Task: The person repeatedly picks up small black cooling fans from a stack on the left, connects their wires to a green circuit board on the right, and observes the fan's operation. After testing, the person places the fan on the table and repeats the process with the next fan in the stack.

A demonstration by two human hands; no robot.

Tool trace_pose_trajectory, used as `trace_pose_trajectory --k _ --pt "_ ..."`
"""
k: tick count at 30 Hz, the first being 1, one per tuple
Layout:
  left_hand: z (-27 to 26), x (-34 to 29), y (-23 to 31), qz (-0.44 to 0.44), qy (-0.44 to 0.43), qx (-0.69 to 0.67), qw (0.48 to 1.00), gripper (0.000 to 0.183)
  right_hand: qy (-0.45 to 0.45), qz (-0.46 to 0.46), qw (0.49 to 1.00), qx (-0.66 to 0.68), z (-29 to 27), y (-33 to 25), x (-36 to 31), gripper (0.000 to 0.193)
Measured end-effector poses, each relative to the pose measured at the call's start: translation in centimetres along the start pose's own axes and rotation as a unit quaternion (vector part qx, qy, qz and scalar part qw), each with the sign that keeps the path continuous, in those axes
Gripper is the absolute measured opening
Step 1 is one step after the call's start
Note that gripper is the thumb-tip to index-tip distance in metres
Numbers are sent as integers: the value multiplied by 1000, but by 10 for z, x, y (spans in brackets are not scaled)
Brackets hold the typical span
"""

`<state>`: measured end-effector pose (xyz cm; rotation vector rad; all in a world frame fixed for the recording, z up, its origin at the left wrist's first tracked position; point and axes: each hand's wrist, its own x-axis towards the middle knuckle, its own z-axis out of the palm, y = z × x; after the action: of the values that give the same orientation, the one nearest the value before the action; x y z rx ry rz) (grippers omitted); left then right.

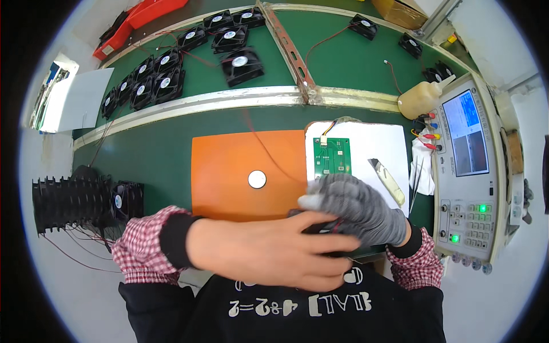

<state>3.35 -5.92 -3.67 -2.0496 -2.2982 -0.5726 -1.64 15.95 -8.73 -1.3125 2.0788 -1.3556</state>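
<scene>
At the near edge of the orange mat (223,166), my bare left hand (280,251) reaches across toward my right hand, its fingers curved over a dark piece. My right hand (360,208) wears a grey glove and closes around the same piece. It looks like a black cooling fan (321,227), mostly covered by my fingers. A thin dark-red wire (269,151) runs from beside my gloved thumb up over the mat. On the mat lies a white disc (257,179). Beyond my right hand, a green circuit board (331,155) with a plugged cable rests on a white board (372,143).
Black fans (166,71) stand in rows on the far green shelf; one fan (241,66) there is blurred. More are stacked at left (74,197). A cutter knife (389,182), tweezers (417,174), a squeeze bottle (420,100) and a test instrument (469,171) sit at right.
</scene>
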Motion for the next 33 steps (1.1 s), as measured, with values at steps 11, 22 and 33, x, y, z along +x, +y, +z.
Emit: trace_pose_trajectory --k 11,22,33 --pt "-21 -73 -22 -414 99 372 825 41 205 72 931 -293 -27 37 -12 17" --pt "12 -79 -34 -431 254 64 864 54 231 58 959 -153 -7 52 -8 12" --pt "47 -67 -33 -408 225 -78 882 91 228 148 961 53 -8 50 -12 16"
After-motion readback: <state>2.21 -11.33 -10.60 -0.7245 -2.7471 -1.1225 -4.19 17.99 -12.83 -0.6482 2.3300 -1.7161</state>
